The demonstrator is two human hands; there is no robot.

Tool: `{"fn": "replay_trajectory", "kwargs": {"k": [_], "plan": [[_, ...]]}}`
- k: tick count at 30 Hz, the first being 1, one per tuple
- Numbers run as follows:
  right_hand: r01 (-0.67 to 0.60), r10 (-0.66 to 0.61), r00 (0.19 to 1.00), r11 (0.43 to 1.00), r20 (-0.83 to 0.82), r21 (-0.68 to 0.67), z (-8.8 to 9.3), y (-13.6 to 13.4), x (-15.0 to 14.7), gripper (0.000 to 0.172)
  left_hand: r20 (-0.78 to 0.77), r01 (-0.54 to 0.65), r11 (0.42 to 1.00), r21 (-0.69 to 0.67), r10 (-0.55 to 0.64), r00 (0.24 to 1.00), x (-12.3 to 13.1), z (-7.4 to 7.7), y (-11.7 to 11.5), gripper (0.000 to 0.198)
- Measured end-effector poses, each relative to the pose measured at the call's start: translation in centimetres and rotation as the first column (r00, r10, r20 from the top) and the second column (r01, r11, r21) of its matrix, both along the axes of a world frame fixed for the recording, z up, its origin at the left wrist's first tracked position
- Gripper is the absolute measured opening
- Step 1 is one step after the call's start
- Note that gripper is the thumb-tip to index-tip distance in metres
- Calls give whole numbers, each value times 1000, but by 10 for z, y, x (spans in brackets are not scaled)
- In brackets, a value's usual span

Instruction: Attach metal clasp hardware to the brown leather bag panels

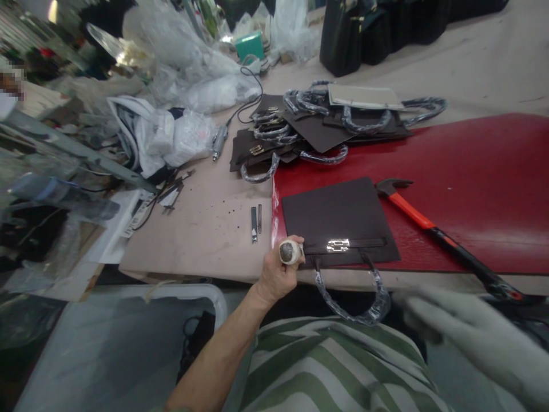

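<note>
A dark brown bag panel with a shiny metal clasp lies at the front of the red mat. Its plastic-wrapped handle hangs over the table edge. At the panel's left front corner, my left hand is wrapped round an upright tool with a pale, wrapped-looking shaft and a dark round top, seen end-on; its lower end is hidden. My right hand, in a pale glove, is blurred by motion right of the handle, before the table edge. A claw hammer with an orange and black handle lies right of the panel.
More brown panels with wrapped handles are piled behind. Two small slim tools lie left of the red mat. A corded grey tool and plastic bags are farther left. Black bags stand at the back.
</note>
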State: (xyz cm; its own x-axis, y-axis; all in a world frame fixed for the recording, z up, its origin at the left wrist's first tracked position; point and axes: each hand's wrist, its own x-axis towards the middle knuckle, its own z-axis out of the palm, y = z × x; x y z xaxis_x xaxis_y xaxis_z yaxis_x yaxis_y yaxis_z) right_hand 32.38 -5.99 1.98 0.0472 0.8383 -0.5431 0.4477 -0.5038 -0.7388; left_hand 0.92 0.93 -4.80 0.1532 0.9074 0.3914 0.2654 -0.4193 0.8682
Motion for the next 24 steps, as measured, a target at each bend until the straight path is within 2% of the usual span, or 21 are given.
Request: {"fn": "replay_trajectory", "kwargs": {"k": [1, 2, 4, 6, 8, 10, 12, 13, 15, 16, 17, 18, 20, 22, 24], "plan": [[85, -105, 971, 991, 214, 100, 4, 10, 14, 52, 0, 6, 1000, -12, -6, 1000, 0, 0, 0, 29], [66, -125, 886, 987, 447, 146, 6, 21, 26, 61, -1, 6, 1000, -25, -6, 1000, 0, -1, 0, 28], [-83, -116, 601, 975, 791, 206, 6, 43, 41, 76, -5, -3, 999, -43, 3, 1000, 1, -1, 0, 28], [-247, -16, 398, 961, 917, 124, 3, 63, 44, 75, -7, -12, 999, -41, 12, 1000, 2, 1, 0, 27], [-322, 93, 325, 947, 941, 18, -1, 78, 40, 65, -8, -14, 1000, -26, 13, 1000, 4, 3, 0, 26], [-328, 179, 341, 943, 923, -61, 0, 89, 35, 55, -5, -10, 1000, -7, 10, 1000, 6, 6, 2, 25], [-311, 232, 422, 945, 877, -101, 4, 96, 33, 44, -5, -10, 1000, 6, 10, 1000, 7, 8, 3, 24], [-285, 235, 492, 953, 838, -100, 7, 99, 33, 37, -7, -10, 1000, 7, 10, 1000, 8, 9, 3, 23], [-173, 157, 726, 984, 669, -43, 11, 101, 35, 20, -12, -6, 1000, 6, 6, 1000, 8, 10, 4, 23], [-71, 69, 860, 997, 505, -16, 12, 101, 36, 12, -15, -2, 1000, 5, 2, 1000, 8, 11, 5, 23], [57, -51, 953, 998, 298, -13, 12, 100, 36, 7, -17, 3, 1000, 4, -3, 1000, 8, 11, 5, 24], [187, -183, 980, 981, 84, -43, 12, 97, 34, 6, -20, 6, 1000, 6, -6, 1000, 8, 10, 5, 25], [344, -369, 903, 927, -221, -148, 11, 90, 26, 7, -31, 2, 1000, 13, -1, 1000, 7, 10, 6, 25], [379, -415, 862, 909, -292, -173, 16, 79, 14, 13, -39, -9, 1000, 18, 9, 999, 7, 9, 6, 24], [349, -353, 908, 935, -224, -58, 26, 66, 0, 27, -35, -11, 1000, 19, 11, 999, 7, 9, 6, 24]]}}
